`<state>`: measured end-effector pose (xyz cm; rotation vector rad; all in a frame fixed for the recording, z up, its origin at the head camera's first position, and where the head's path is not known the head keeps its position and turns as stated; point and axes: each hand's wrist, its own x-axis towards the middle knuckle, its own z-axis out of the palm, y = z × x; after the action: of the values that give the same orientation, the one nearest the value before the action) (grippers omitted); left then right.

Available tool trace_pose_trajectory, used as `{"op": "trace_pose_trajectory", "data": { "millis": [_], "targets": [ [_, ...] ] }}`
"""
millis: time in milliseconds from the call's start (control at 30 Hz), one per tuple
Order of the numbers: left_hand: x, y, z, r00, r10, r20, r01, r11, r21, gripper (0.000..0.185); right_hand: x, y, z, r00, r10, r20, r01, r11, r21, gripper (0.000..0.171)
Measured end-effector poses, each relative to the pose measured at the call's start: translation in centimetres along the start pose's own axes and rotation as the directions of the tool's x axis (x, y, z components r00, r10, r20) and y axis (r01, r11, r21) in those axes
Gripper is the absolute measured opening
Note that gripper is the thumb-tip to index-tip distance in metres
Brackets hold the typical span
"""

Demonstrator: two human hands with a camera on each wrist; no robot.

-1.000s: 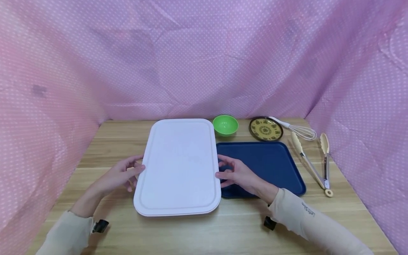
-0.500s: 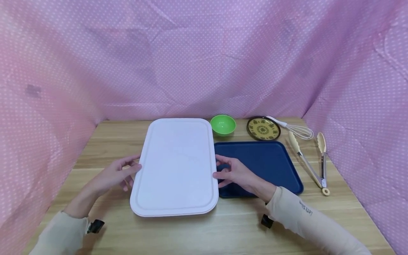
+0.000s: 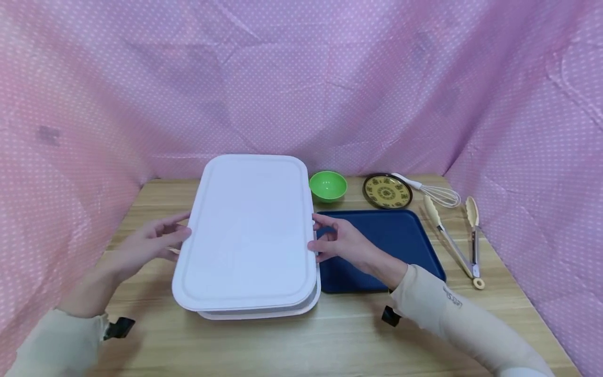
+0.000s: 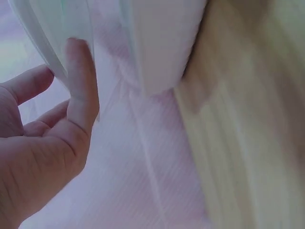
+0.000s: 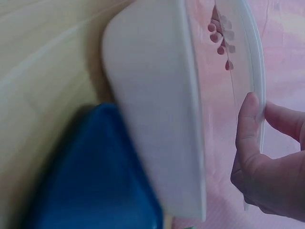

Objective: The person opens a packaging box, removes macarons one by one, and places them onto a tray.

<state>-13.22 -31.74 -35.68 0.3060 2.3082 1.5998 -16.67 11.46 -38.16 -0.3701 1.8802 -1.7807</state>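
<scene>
"So, what is the left hand (image 3: 149, 243) doing?"

"Pinching the left edge of a white rectangular lid (image 3: 249, 230), thumb above, fingers beneath."

"And where is that lid?"

"Over a white container (image 5: 152, 105), apart from its rim along the sides the wrist views show."

"Why hold it by both long sides?"

"Probably for balance: the right hand (image 3: 350, 246) clamps the opposite edge likewise, so the broad panel shouldn't tip."

"What's farther right?"

"A green bowl (image 3: 328, 186) at the back, then a navy tray (image 3: 386, 246) close beside the container; I can't tell whether they touch. Behind the tray sit a patterned plate (image 3: 387, 191) and a whisk (image 3: 409, 181). The spread tongs (image 3: 456, 251) lie rightmost, perhaps to leave the hands room."
</scene>
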Motion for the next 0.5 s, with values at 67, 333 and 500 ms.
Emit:
{"op": "trace_pose_trajectory", "data": {
  "millis": [67, 333, 500],
  "targets": [
    [-0.3, 0.5, -1.3, 0.999, 0.025, 0.028, -0.024, 0.999, -0.036, 0.062, 0.5, -0.8, 0.6, 1.0, -0.013, 0.017, 0.013, 1.0, 0.0, 0.079],
    [-2.1, 0.1, -8.1, 0.989, 0.094, 0.112, -0.062, 0.963, -0.261, 0.052, 3.8, -3.7, 4.9, 0.991, -0.065, 0.116, 0.061, 0.997, 0.041, 0.079],
    [-3.9, -0.1, -11.4, 0.999, -0.027, -0.044, 0.023, 0.996, -0.082, 0.049, 6.1, -5.1, 8.1, 0.986, -0.068, 0.151, 0.056, 0.995, 0.085, 0.083]
  ]
}}
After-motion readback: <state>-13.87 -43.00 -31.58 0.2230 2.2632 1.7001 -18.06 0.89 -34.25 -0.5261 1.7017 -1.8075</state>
